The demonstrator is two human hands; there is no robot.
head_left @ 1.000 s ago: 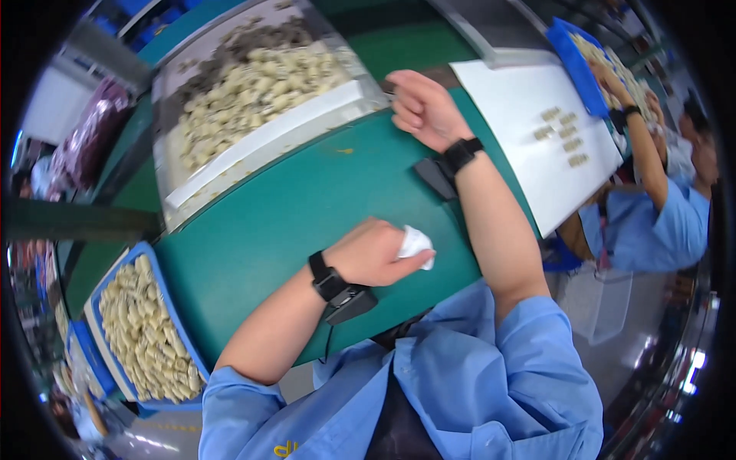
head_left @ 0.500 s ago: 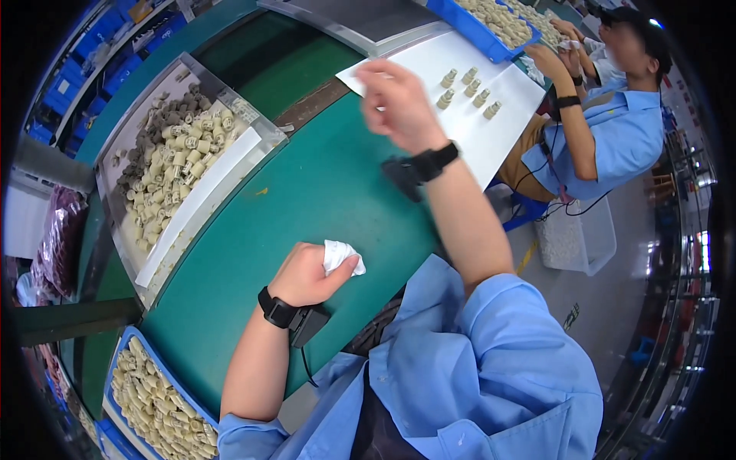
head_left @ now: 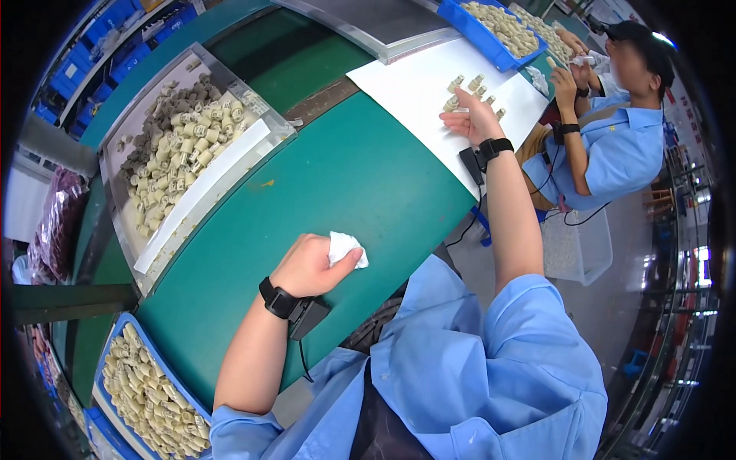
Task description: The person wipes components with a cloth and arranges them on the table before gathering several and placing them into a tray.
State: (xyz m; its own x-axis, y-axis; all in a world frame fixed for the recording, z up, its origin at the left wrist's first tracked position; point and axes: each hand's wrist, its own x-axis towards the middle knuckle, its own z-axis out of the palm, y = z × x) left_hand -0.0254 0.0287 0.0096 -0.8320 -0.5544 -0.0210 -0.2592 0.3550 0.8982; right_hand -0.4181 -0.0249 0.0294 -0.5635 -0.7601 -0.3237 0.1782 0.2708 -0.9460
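Observation:
My left hand [head_left: 305,266] is closed around a crumpled white cloth [head_left: 346,249] above the near part of the green tabletop [head_left: 307,184]. Over the white sheet [head_left: 406,80] at the right, my right hand [head_left: 475,123] has its fingers stretched out and apart, with nothing visible in them. Several small beige cylindrical parts [head_left: 476,82] stand on that sheet just beyond the right hand, which partly covers some of them.
A metal-edged tray [head_left: 203,195] at the left holds loose beige and grey parts. Blue bins of beige parts stand at lower left [head_left: 123,326] and far right [head_left: 491,57]. A co-worker in a blue shirt [head_left: 625,146] handles a small part at the right.
My right hand has moved right and down from the sheet's left edge to the standing parts, and its curled fingers have spread. My left hand keeps the cloth, almost unmoved.

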